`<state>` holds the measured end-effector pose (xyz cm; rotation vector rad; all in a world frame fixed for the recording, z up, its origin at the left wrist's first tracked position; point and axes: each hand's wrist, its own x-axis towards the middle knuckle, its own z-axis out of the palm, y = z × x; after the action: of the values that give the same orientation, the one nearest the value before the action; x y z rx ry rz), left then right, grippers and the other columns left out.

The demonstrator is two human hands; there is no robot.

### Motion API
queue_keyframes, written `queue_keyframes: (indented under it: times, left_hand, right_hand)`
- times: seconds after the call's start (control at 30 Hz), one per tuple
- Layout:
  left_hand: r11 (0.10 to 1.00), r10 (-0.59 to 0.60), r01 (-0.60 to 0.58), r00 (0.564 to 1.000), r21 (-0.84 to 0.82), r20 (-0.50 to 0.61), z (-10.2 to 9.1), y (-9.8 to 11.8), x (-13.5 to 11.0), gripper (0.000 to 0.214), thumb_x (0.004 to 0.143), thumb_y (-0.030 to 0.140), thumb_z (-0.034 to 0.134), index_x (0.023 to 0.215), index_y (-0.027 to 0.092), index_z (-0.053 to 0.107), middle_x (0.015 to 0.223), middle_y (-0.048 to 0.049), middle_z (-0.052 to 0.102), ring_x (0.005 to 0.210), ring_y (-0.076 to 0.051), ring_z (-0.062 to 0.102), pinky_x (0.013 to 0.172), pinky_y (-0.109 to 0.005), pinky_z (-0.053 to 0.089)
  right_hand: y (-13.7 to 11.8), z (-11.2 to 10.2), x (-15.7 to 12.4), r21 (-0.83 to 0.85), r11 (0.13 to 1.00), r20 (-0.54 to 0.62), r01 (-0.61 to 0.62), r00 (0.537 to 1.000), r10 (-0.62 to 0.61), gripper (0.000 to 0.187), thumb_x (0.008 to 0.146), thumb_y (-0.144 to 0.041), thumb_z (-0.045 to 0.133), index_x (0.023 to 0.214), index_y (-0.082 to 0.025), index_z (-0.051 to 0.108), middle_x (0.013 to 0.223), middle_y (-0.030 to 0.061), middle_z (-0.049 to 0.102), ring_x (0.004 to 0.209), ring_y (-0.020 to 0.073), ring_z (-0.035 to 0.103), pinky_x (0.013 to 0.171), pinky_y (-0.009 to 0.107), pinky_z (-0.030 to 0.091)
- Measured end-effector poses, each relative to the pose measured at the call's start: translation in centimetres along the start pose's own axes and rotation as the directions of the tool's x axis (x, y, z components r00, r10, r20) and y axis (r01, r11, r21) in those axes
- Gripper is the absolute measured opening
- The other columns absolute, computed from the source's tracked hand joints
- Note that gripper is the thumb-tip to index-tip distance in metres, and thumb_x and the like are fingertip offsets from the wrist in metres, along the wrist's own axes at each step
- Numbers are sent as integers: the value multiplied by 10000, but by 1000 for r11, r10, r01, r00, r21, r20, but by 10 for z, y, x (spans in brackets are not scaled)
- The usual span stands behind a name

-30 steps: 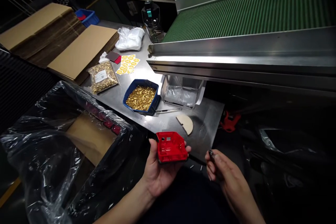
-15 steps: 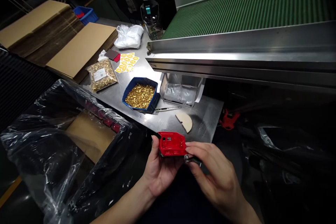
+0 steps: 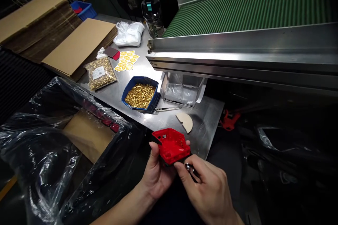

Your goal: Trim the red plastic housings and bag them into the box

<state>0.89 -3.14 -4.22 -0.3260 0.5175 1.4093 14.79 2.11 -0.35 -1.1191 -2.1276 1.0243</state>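
Observation:
A red plastic housing with an open hollow side facing up rests in my left hand, whose fingers wrap round its near and left edges. My right hand is closed in a pinch on a small dark metal tool, its tip touching the housing's near right edge. Both hands hover just in front of the steel table's near edge.
A blue tray of small brass parts, a bag of the same parts, a yellow sticker sheet, tweezers and a clear plastic holder lie on the table. A plastic-lined carton stands at left. A green conveyor runs above.
My right hand came in from the right with the small tool and now touches it to the housing's near edge. My left hand tilted the housing and shifted it slightly left.

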Motion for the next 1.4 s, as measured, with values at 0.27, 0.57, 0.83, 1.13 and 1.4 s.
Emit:
queue_keyframes:
  times: [0.27,0.57,0.83,1.13,1.4]
  left_hand:
    - [993,111,-109,993,-42,47,1,4,2,600,858,608,670,1233,141,700,1318,-141,668,1255,-260,617,1126,-322,432]
    - [998,64,-63,996,-16,56,2,2,1,674,851,671,623,1250,133,691,1333,-151,656,1326,-291,555,1211,-391,330]
    - [997,77,-77,996,-4,38,6,1,0,670,850,670,621,1252,138,688,1327,-137,664,1338,-298,541,1190,-381,361]
    - [984,179,-178,982,-20,56,3,-1,2,551,937,577,557,1249,143,692,1325,-143,664,1288,-276,590,1152,-348,418]
    - [994,106,-105,994,-32,34,3,-3,3,656,950,667,443,1290,151,664,1343,-139,653,1379,-297,496,1203,-406,352]
  right_hand:
    - [20,-1,-1,-152,980,-167,-125,981,99,305,976,-366,605,721,-200,616,564,-52,512,474,86,469,539,244,328]
    - [8,7,1,30,991,-4,-134,991,134,315,984,-378,568,731,-200,626,598,-29,550,509,95,485,530,227,345]
    - [7,3,-1,65,985,-7,-157,987,158,306,977,-373,573,729,-200,623,597,-31,538,508,93,483,531,226,342]
    - [27,1,-1,-47,965,-126,-258,960,251,319,980,-392,576,732,-199,626,583,-38,522,493,95,455,538,240,327]
    - [19,7,-2,27,990,-45,-137,989,138,315,989,-395,566,750,-196,618,617,-27,544,535,100,483,561,238,334]
